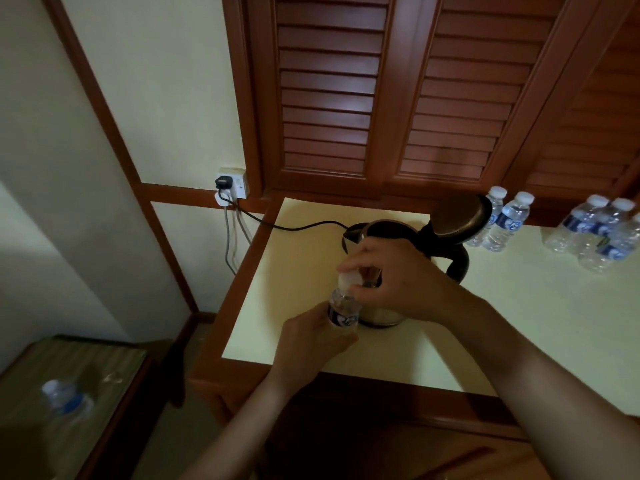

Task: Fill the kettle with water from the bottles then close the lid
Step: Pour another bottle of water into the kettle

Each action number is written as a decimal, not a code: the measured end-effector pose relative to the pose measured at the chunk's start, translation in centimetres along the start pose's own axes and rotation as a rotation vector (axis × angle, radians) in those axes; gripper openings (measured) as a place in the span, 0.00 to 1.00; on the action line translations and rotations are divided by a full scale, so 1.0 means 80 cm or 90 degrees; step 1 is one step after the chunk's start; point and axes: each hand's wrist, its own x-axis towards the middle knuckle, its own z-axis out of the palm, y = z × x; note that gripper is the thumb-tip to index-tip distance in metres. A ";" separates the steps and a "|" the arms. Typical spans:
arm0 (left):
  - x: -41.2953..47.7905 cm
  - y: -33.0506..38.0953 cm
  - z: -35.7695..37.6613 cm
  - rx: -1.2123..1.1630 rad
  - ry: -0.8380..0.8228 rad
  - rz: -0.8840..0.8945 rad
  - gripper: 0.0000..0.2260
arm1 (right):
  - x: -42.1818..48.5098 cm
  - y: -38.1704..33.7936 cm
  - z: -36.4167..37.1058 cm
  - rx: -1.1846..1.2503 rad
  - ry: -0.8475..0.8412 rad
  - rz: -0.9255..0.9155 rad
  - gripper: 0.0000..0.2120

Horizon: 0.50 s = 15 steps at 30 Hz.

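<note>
So your left hand [311, 341] has its fingers curled round the lower half of a small water bottle [343, 311], holding it upright just in front of the kettle [384, 316], over the near-left part of the cream countertop [519, 306]. I can't tell if the base actually touches the counter, your hand hides it. Your right hand [391, 278] is on top, thumb and fingertips pinching the white cap [347, 280], which sits on the bottle's neck. The kettle stands on the counter right behind your hands with its lid [457, 216] flipped up and open, leaning back over the handle side. Its black cord [301, 226] runs off left to the wall socket [232, 186]. A capped pair of bottles [500, 220] stands just right of the raised lid, and a bigger cluster of bottles [595, 233] sits further right on the same counter. There's also a blurry bottle [65, 400] on the low side table [104, 358] down at your left.
</note>
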 end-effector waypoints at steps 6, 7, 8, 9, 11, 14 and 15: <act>0.004 0.003 -0.009 0.000 -0.058 -0.021 0.17 | 0.011 -0.006 -0.026 -0.030 -0.136 -0.036 0.15; 0.004 0.003 -0.010 -0.003 -0.062 -0.025 0.17 | 0.013 -0.007 -0.029 -0.039 -0.151 -0.043 0.15; 0.004 0.003 -0.011 -0.008 -0.065 -0.027 0.17 | 0.016 -0.007 -0.031 -0.050 -0.162 -0.047 0.15; 0.003 0.004 -0.011 -0.015 -0.066 -0.029 0.17 | 0.018 -0.008 -0.033 -0.065 -0.170 -0.047 0.15; 0.002 0.004 -0.010 -0.030 -0.063 -0.036 0.18 | 0.021 -0.010 -0.033 -0.117 -0.188 -0.045 0.15; 0.001 0.005 -0.008 -0.030 -0.052 -0.046 0.16 | 0.023 -0.020 -0.027 -0.217 -0.178 -0.053 0.12; 0.001 0.005 -0.008 -0.028 -0.047 -0.050 0.16 | 0.022 -0.024 -0.024 -0.230 -0.175 -0.036 0.13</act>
